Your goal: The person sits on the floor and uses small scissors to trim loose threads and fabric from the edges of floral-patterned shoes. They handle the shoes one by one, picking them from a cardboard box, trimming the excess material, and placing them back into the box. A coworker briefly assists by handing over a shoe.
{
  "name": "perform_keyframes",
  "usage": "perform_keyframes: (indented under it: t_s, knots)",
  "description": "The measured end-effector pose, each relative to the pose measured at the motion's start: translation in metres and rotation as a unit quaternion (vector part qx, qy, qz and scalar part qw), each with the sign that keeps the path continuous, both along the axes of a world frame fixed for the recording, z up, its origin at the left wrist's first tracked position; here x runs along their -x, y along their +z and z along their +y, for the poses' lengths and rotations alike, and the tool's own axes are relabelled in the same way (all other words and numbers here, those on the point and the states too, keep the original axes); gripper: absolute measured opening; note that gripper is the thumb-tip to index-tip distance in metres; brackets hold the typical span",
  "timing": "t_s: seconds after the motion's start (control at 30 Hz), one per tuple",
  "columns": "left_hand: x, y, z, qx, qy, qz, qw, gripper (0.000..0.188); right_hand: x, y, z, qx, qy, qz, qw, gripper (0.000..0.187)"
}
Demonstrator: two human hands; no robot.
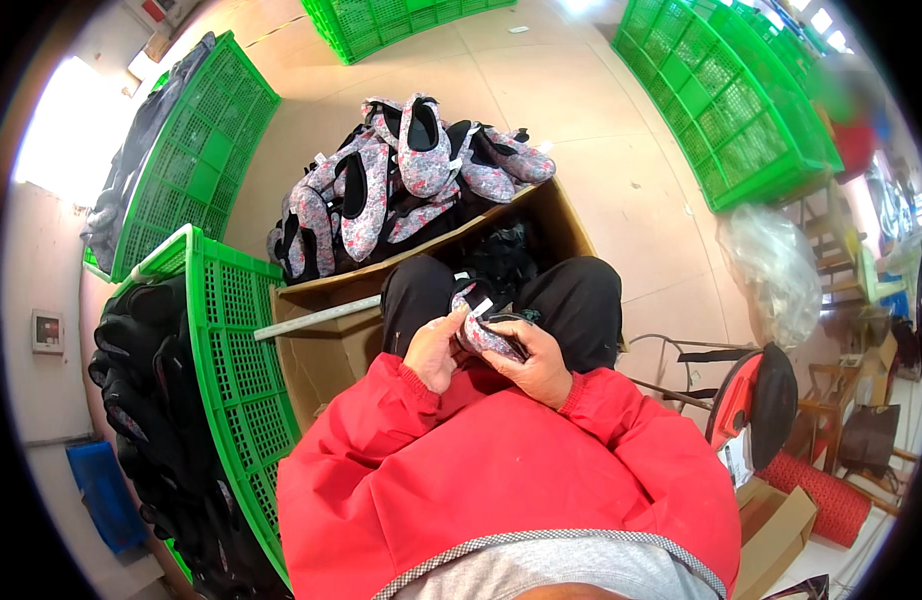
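I hold one floral grey-and-pink slipper [484, 335] with a black lining over my lap, above my black trousers. My left hand [436, 348] grips its near end, fingers curled around the fabric. My right hand [537, 362] clasps the other side, thumb on top. A small white tag [480, 307] sticks up from the slipper. Red jacket sleeves cover both forearms. Just beyond my knees stands a cardboard box [566, 215] heaped with several matching floral slippers [401, 170].
A green plastic crate [236, 350] at my left holds dark slippers. More green crates [741, 100] stand at the far right and back, another [196, 150] leans at the left. A clear plastic bag [776, 265] and a red-and-black seat [751, 400] lie to my right.
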State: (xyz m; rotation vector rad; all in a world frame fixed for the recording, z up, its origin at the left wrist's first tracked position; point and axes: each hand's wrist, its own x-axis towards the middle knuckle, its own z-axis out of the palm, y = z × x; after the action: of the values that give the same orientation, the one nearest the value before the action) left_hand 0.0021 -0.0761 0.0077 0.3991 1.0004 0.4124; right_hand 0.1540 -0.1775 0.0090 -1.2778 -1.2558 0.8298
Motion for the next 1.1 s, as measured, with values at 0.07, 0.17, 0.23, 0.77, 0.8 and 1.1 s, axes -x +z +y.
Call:
perform_keyframes:
  t_s: [0.07,0.17,0.23,0.77,0.8,1.1]
  knots:
    - [0.013,-0.005,-0.002,-0.040,-0.008,-0.018,0.999,0.023,0.004,-0.001,0.000,0.033,0.022,0.021,0.999,0.032]
    - [0.030,-0.012,-0.002,-0.078,-0.020,-0.031,0.996,0.021,0.013,-0.003,0.002,0.066,0.056,0.059,0.994,0.027]
    - [0.038,-0.005,-0.004,-0.092,-0.004,-0.031,0.995,0.021,0.020,-0.006,0.006,0.084,0.077,0.082,0.990,0.027]
    - [0.051,-0.017,-0.031,-0.178,0.080,-0.015,0.981,0.023,0.032,-0.010,0.011,0.190,0.072,0.102,0.974,0.018]
    - [0.048,-0.021,-0.039,-0.188,0.116,0.024,0.975,0.026,0.031,-0.015,0.007,0.209,0.074,0.091,0.971,0.018]
    - [0.044,-0.020,-0.041,-0.521,0.048,0.395,0.755,0.035,0.034,-0.020,0.027,0.239,0.079,0.078,0.965,0.022]
